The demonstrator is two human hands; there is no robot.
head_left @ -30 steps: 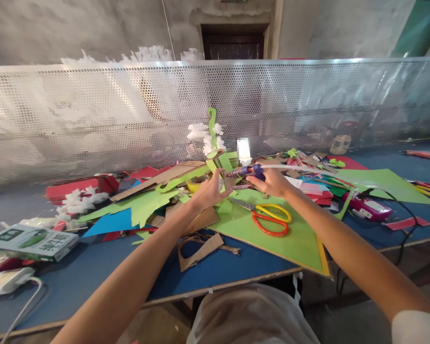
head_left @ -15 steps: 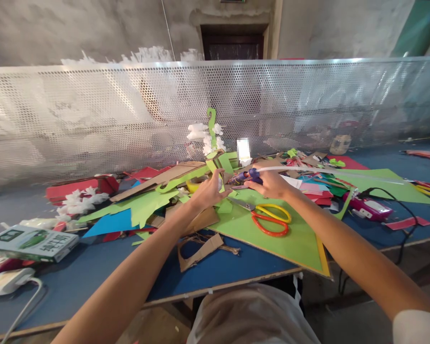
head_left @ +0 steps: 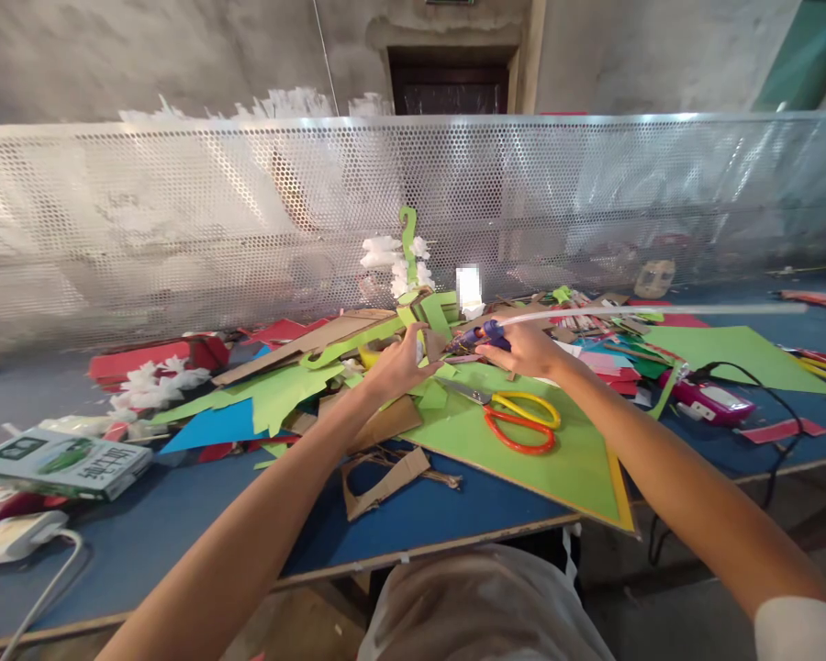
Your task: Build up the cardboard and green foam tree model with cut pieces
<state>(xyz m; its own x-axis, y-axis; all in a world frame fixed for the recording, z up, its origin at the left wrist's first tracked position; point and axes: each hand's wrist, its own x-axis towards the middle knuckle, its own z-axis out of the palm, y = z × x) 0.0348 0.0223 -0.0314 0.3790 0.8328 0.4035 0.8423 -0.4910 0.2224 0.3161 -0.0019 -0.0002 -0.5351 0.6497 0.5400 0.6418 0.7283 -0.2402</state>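
My right hand [head_left: 529,349] is wrapped round a blue glue gun [head_left: 494,334], and a long clear glue stick [head_left: 633,311] runs out of its back to the right. Its nozzle end points left, toward my left hand [head_left: 400,363]. The left fingers are bent and closed at the base of a green paper-covered cardboard piece [head_left: 432,312]; what they pinch is hidden. Behind rises a curled green strip [head_left: 408,240] with white tufts [head_left: 382,251] at its sides. Below my right hand, scissors [head_left: 523,420] with yellow and orange handles lie on a green sheet [head_left: 496,468].
Cardboard and coloured paper scraps [head_left: 248,404] cover the blue table [head_left: 454,523]. A milk carton [head_left: 61,464] and white power strip [head_left: 17,540] lie at left. At right are a magenta device [head_left: 712,401] with a black cable and a glass jar [head_left: 655,278]. A perforated metal screen [head_left: 248,220] stands behind.
The glue stick's far end has swung up and now reaches farther right. My right hand and the glue gun have shifted slightly right; my left hand stays nearly in place.
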